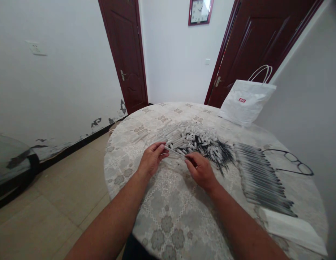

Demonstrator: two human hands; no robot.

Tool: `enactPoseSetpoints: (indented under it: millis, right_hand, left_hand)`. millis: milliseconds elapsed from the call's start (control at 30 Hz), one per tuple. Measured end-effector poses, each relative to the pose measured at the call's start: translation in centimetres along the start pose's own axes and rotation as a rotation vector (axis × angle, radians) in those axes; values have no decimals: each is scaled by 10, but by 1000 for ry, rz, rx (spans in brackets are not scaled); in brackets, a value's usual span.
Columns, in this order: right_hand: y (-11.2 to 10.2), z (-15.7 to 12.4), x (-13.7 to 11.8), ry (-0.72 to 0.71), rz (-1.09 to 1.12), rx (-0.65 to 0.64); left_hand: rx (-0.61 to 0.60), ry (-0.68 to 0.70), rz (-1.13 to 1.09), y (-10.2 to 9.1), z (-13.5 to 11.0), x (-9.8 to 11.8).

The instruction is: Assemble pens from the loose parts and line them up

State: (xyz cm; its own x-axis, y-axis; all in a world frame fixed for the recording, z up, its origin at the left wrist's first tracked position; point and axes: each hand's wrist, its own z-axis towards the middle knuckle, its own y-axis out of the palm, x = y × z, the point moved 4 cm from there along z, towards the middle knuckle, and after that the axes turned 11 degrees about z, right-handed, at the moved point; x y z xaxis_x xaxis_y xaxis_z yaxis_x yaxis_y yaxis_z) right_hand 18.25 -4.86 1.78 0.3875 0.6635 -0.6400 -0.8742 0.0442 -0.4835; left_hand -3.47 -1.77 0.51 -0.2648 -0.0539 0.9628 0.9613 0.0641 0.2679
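My left hand (154,158) pinches one end of a thin, clear pen barrel (173,151) over the near side of the table. At its other end, the closed fingers of my right hand (201,169) grip it; any small part between those fingertips is hidden. Just beyond both hands spreads a heap of whitish tubes (175,136), short white pieces (202,131) and thin black pen parts (224,151). To the right of my right hand, several pens (261,177) with clear barrels and dark ends lie side by side in a row.
A patterned cloth covers the round table (168,220). Black-framed glasses (292,160) lie right of the pen row, with a folded white sheet (294,229) nearer me. A white paper bag (246,101) stands at the back right. Left on the floor is a dark-framed glass object (16,169).
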Motion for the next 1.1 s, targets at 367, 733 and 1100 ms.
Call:
enactPoseSetpoints:
  millis: [367, 733, 1100]
  right_hand:
    - [18, -5, -11, -106, -340, -159]
    - [21, -4, -6, 366, 258, -64]
    - [12, 4, 7, 462, 319, -81]
  left_hand:
    - [1, -11, -43, -1, 3, -5]
    - [-7, -44, -28, 3, -1, -3]
    - [-52, -8, 176, 14, -3, -2]
